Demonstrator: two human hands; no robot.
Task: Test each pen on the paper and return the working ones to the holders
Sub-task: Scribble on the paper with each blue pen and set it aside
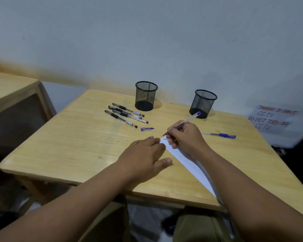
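My right hand (pixel 185 137) grips an uncapped blue pen (pixel 191 119), its tip touching the far corner of a white paper sheet (pixel 187 163). My left hand (pixel 145 158) lies flat, fingers spread, pressing on the paper's left edge. The pen's blue cap (pixel 147 128) lies on the wooden table (pixel 73 145) just left of the pen tip. Several black pens (pixel 126 115) lie side by side in front of the left mesh holder (pixel 146 96). Another capped blue pen (pixel 220 135) lies to the right of my right hand. The right mesh holder (pixel 203 103) stands behind my right hand. Both holders look empty.
The table stands against a pale wall. A second wooden table (pixel 10 91) stands at the left. A handwritten paper sign (pixel 273 119) about CCTV hangs on the wall at the right. My lap shows below the table's front edge.
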